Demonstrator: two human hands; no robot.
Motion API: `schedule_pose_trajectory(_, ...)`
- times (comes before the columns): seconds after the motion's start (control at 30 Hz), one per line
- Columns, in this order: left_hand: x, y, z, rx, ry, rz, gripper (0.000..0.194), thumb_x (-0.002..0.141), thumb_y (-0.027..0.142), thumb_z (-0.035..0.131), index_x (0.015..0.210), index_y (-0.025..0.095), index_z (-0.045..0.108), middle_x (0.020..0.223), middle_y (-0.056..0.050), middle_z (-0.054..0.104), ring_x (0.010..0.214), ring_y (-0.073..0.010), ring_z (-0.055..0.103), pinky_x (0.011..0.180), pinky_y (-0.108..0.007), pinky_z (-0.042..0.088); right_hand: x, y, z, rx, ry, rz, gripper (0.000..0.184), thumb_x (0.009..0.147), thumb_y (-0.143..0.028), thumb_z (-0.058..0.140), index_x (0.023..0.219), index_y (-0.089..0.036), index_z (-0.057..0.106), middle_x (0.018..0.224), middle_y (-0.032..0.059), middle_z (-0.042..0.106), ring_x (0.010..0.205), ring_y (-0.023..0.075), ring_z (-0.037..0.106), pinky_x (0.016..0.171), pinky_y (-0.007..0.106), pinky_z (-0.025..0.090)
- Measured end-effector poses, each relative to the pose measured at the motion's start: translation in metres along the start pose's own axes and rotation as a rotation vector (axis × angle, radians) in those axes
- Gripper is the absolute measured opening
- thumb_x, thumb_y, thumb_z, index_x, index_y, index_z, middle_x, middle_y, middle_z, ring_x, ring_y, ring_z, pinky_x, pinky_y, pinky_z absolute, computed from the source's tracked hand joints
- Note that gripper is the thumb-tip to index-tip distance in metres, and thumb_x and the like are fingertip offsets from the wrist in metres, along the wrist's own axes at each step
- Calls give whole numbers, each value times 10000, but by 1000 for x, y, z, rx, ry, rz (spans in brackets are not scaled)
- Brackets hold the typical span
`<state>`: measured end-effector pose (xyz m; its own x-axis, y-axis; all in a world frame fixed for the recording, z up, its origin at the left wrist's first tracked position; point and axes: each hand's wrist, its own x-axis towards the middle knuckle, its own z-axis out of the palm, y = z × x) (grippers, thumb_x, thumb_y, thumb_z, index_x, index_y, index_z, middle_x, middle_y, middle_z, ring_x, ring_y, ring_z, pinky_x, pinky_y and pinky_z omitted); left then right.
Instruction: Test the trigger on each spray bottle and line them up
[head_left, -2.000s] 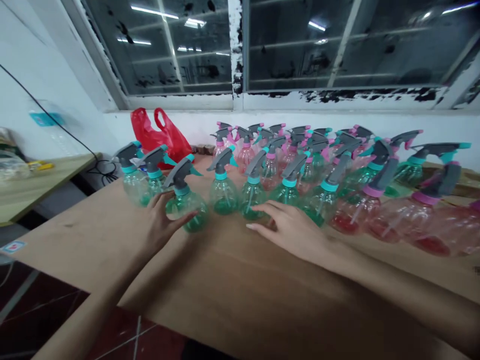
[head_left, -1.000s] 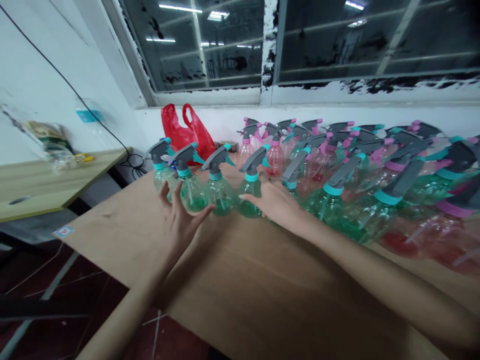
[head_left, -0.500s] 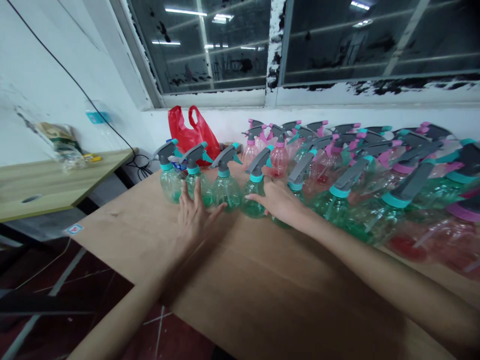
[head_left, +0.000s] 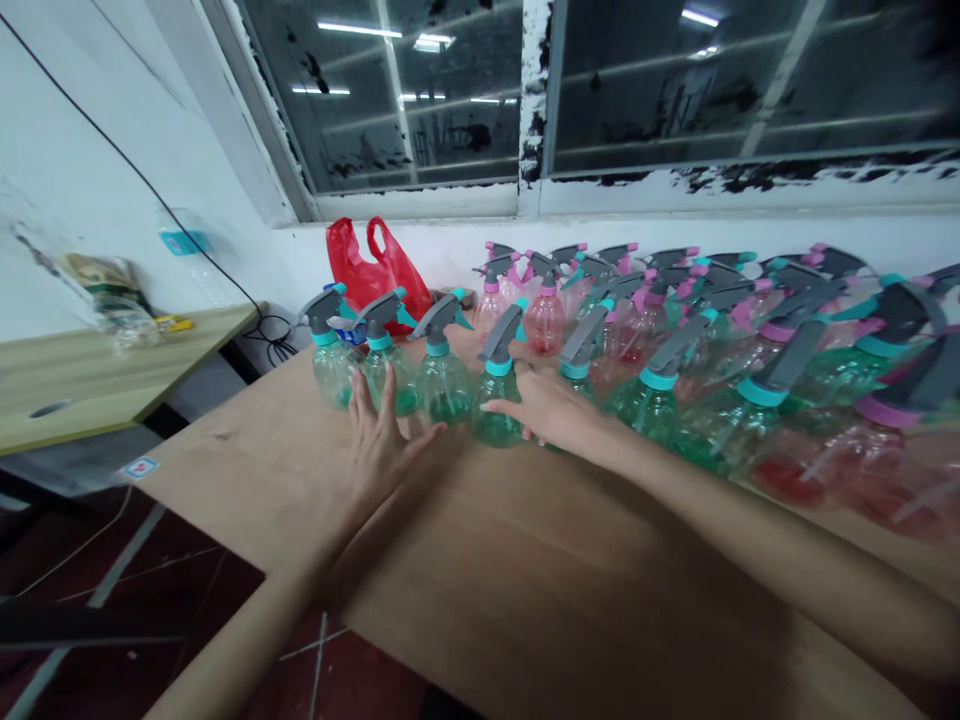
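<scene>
Four round translucent green plastic spray bottles: upright, left end of the front row, on brown wooden table
Left hand: open, fingers spread before second bottle; contact unclear
Right hand: grasping fourth bottle from its right side

left hand, right hand bare; forearms slender, uncovered; fingers slim, tapering
</scene>
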<state>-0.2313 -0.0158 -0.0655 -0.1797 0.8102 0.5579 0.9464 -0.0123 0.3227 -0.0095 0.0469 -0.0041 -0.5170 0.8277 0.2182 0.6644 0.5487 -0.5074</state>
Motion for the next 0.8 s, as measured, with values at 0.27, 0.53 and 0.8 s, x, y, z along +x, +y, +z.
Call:
schedule_pose_trajectory(0.27, -31, 58, -37, -306, 72, 99, 586, 793, 380, 640, 1305, 236, 395, 1352, -111, 422, 1273, -274, 393, 1045, -483, 341, -35, -8, -5, -82, -10, -75, 525, 783, -473, 573, 1133, -84, 536, 975, 187, 631, 825, 310, 620, 636, 396, 463)
schedule_pose_trajectory(0.53, -20, 128, -65, -626, -399, 203, 630, 757, 394, 655, 1301, 193, 408, 1220, -113, 575, 1071, -277, 570, 895, -436, 489, -108, -20, -13, 74, -80, -266, 503, 790, -491, 585, 1197, -203, 519, 1116, 98, 604, 984, 265, 605, 810, 390, 489)
schedule_pose_trajectory(0.8, -37, 177, -47, -783, -459, 214, 389, 815, 226, 544, 1202, 182, 529, 1039, -74, 649, 871, -208, 638, 869, -402, 508, -156, 0, -23, -115, 100, -177, 631, 731, -592, 595, 1171, -142, 542, 1056, 143, 644, 853, 310, 649, 673, 458, 535)
